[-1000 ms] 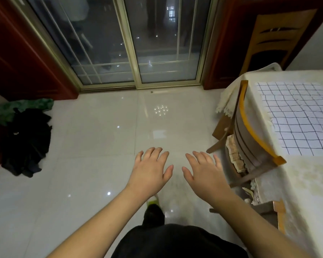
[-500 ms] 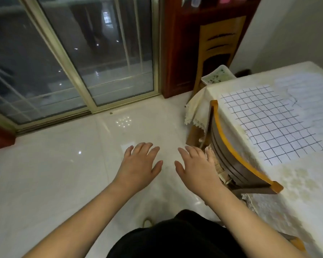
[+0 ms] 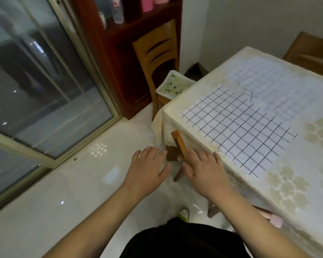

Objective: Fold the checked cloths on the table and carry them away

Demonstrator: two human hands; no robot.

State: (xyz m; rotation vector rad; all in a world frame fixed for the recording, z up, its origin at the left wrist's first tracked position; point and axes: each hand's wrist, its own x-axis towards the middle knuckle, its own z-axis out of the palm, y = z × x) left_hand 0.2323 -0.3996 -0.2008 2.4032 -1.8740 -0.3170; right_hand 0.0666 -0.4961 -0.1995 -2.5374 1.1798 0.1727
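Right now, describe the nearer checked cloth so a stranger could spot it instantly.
Start at the table with the cream floral cover on the right. Two checked cloths lie flat on it, overlapping. The nearer checked cloth is the one with bold dark grid lines; the farther cloth has only faint pale lines.

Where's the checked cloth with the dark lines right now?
In the head view the dark-lined checked cloth lies flat on the table at right, near its corner, beyond the right hand, with a paler checked cloth behind it.
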